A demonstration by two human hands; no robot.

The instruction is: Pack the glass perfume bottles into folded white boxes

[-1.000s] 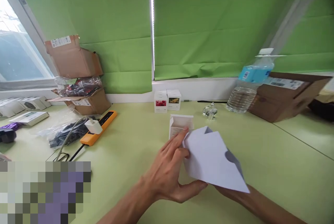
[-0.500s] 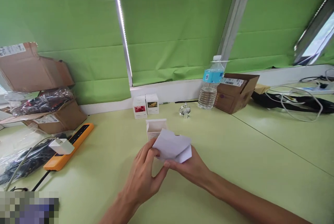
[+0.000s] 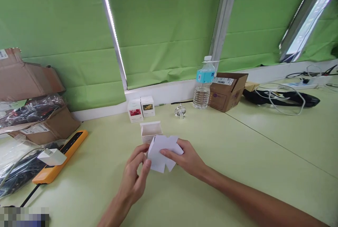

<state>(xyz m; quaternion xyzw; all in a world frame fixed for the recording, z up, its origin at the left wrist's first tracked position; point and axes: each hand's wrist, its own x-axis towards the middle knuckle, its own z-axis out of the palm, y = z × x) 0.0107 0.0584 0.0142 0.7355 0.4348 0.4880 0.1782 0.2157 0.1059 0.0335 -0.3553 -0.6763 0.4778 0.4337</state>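
Centre of the worktop [image 3: 237, 170], near edge: one sheet of folded white paper [image 3: 161, 153], held in the air between both hands, creased into angled flaps.

Left hand [image 3: 132, 177]: grip closed on the paper's left side, thumb and fingers pinching it.
Right hand [image 3: 187, 158]: grip closed on the paper's right side, fingers laid across the top.

Open white carton [image 3: 150, 132]: upright, directly beyond the paper, its lower part hidden behind the sheet. Contact between the two cannot be told.

Back edge of the worktop, against a white sill:
- two small white boxes [image 3: 139, 109] with picture labels, side by side, just beyond the carton
- glass ornament [image 3: 180, 111]
- water bottle [image 3: 203, 87], blue label, partly full
- cardboard box [image 3: 227, 91], flaps open, just beside the bottle

Left side of the worktop:
- orange power strip [image 3: 60, 158] with a white plug [image 3: 51, 157] on it
- black cable in a plastic bag [image 3: 18, 172]
- stacked cardboard boxes [image 3: 26, 79]

Right corner of the worktop: black pouch [image 3: 277, 98] with white cable.

Behind everything: green blinds [image 3: 163, 33].
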